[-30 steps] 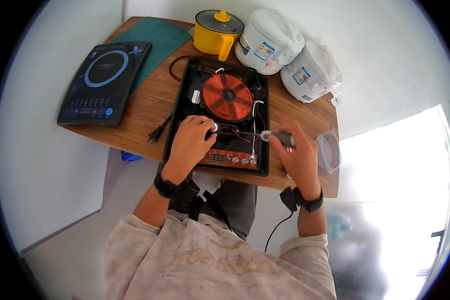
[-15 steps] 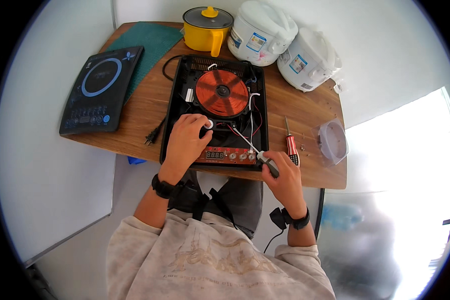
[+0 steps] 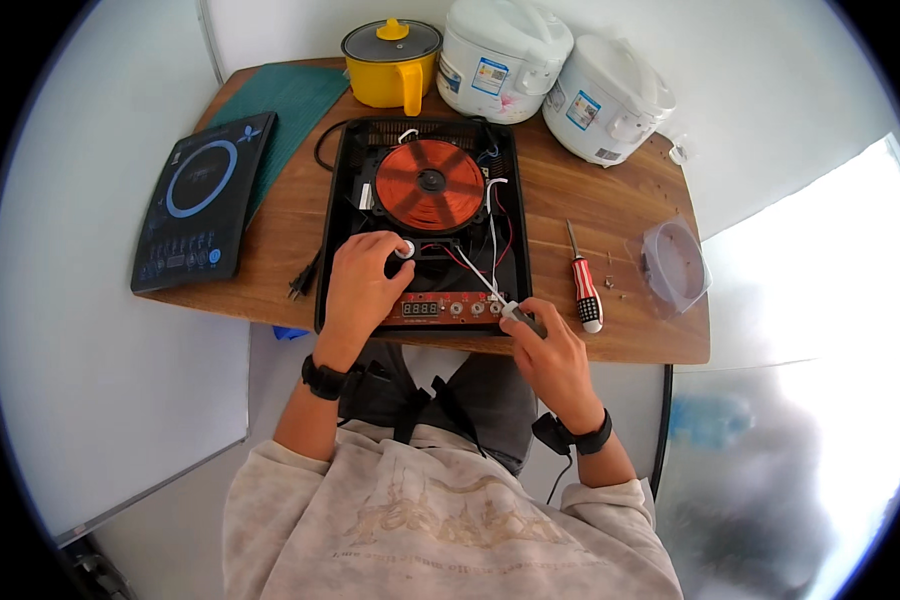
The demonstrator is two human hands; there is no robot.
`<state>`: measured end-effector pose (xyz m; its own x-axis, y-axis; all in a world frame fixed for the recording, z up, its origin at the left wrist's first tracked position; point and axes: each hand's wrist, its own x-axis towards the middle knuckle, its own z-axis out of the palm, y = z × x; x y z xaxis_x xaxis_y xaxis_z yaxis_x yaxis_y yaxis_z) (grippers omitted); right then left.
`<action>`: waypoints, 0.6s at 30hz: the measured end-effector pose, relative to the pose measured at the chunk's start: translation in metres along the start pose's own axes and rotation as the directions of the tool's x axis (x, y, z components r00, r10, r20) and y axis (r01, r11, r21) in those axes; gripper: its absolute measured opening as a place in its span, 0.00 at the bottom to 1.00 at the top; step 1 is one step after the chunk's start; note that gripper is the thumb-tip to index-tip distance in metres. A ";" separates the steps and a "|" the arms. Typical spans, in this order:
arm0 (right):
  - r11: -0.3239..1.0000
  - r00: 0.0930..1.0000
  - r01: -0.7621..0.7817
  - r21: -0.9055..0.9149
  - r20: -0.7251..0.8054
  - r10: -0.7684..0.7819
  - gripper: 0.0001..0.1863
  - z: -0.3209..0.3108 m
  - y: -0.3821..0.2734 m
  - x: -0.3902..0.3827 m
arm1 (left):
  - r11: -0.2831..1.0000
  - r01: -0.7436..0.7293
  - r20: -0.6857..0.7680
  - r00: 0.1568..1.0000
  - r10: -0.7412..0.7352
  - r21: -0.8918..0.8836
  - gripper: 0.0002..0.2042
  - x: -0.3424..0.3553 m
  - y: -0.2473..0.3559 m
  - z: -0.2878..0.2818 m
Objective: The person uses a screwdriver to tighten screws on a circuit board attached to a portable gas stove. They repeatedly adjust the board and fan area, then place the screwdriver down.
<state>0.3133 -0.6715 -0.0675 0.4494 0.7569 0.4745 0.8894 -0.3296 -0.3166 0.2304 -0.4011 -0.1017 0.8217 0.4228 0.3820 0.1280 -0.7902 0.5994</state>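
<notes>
Your wooden table (image 3: 610, 205) carries an opened induction cooker (image 3: 428, 205), a power plug (image 3: 298, 287), a green mat (image 3: 295, 105) and an overlapping black cooktop (image 3: 205, 205). Behind stand a yellow pot (image 3: 378, 85) and two white rice cookers (image 3: 500, 65); at your right lie a red-handled screwdriver (image 3: 584, 285), small screws (image 3: 610, 283) and a clear tub (image 3: 678, 264).

Labels (image 3: 490, 76) on white cookers (image 3: 505, 48); digits (image 3: 420, 309) on red board (image 3: 448, 307); faint lettering (image 3: 400, 553) on shirt (image 3: 450, 580)

Brt light, blown-out glare far R, fisheye dist., dk corners
</notes>
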 end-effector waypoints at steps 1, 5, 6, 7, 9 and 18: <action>0.998 0.999 -0.039 0.044 0.003 0.039 0.16 0.001 0.001 -0.002 | 1.000 0.002 0.004 1.000 -0.002 0.003 0.11 0.000 0.000 -0.001; 0.974 0.988 -0.141 0.175 -0.036 0.150 0.15 -0.002 0.003 -0.003 | 0.999 -0.015 -0.003 1.000 0.015 0.038 0.11 0.000 -0.001 0.001; 0.968 0.984 -0.153 0.198 -0.060 0.167 0.15 -0.003 0.004 -0.002 | 0.998 -0.021 0.005 1.000 0.021 0.055 0.11 0.000 -0.002 0.002; 0.955 0.976 -0.186 0.232 -0.065 0.206 0.15 -0.003 0.004 -0.002 | 0.997 -0.025 0.013 1.000 0.024 0.077 0.10 0.000 -0.003 0.001; 0.921 0.957 -0.248 0.300 -0.071 0.281 0.15 -0.002 0.004 -0.003 | 0.981 -0.065 -0.011 0.998 0.068 0.184 0.10 -0.002 0.003 -0.001; 0.905 0.951 -0.265 0.334 -0.067 0.303 0.14 -0.005 0.009 -0.009 | 0.971 -0.169 0.118 0.982 0.150 0.170 0.15 0.012 0.029 -0.007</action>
<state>0.3176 -0.6844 -0.0702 0.7023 0.5821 0.4098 0.6577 -0.3102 -0.6865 0.2406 -0.4157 -0.0749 0.8914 0.2443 0.3816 0.0802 -0.9139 0.3979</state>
